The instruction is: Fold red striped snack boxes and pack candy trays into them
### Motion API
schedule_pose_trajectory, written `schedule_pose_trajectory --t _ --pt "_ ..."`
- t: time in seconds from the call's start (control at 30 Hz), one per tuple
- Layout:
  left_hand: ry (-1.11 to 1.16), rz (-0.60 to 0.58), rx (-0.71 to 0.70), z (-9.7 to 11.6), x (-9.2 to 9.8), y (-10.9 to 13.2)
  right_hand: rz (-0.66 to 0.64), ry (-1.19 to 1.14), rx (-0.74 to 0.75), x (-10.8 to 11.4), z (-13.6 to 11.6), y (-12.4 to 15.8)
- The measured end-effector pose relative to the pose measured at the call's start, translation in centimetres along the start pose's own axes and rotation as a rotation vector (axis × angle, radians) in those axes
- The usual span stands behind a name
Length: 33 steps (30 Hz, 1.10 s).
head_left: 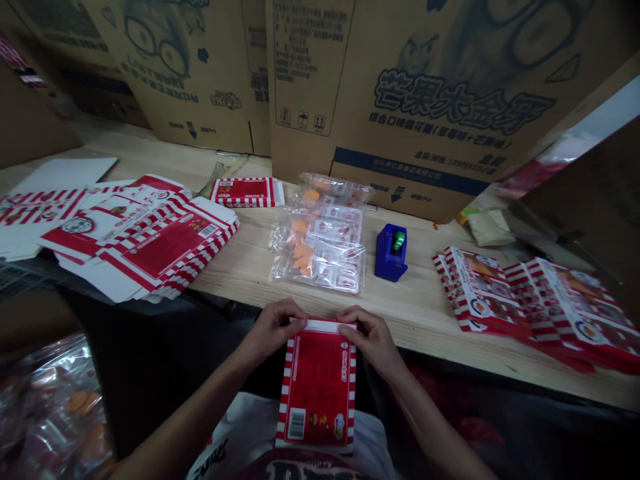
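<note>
I hold a red-and-white striped carton [318,387] upright over my lap, its far end against the front edge of the wooden table [425,313]. My left hand [273,328] grips its top left corner with fingers curled. At the top right corner, my right hand [367,337] is closed on the white end flap. A stack of clear plastic packs with orange pieces [323,237] lies just beyond the carton on the table. A blue tape dispenser [391,252] stands to their right.
Flat unfolded striped cartons [145,237] are piled at the left, with one folded carton [246,192] behind them. Finished striped boxes [540,303] lie at the right. Large printed cardboard boxes [425,100] wall off the back. More plastic packs [55,413] sit at lower left.
</note>
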<state>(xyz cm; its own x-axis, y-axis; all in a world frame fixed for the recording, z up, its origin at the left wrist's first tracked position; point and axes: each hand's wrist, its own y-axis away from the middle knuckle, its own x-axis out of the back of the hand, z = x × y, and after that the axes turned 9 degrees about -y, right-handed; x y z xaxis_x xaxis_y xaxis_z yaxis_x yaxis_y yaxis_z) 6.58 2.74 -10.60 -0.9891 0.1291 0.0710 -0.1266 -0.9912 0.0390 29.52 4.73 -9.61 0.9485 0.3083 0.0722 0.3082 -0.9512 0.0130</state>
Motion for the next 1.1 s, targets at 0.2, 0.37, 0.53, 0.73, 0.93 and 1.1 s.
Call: schedule_pose_trajectory --t 0.2,0.37,0.53,0.73,0.93,1.1 --pt "-0.039 -0.030 0.083 0.9 0.6 -0.9 -0.026 0.047 -0.102 0.5 -1.9 -1.2" --pt "0.136 -0.168 0.190 1.5 1.2 -2.2 -0.059 0.003 -0.128 0.8 -3.3 -2.5" --pt "0.006 -0.161 -0.025 1.1 1.3 -2.0 -0.072 0.086 0.022 1.0 -2.6 -1.7" --pt "0.016 -0.090 -0.151 -0.5 -0.3 -0.8 0.071 0.156 0.256 0.2 -1.2 0.4" --pt "0.060 0.013 -0.103 -1.9 -1.8 0.0 0.137 0.137 0.213 -0.8 0.1 1.2" --pt "0.012 0.063 -0.117 -2.4 -1.9 0.1 0.118 0.123 0.204 0.9 0.5 -0.6"
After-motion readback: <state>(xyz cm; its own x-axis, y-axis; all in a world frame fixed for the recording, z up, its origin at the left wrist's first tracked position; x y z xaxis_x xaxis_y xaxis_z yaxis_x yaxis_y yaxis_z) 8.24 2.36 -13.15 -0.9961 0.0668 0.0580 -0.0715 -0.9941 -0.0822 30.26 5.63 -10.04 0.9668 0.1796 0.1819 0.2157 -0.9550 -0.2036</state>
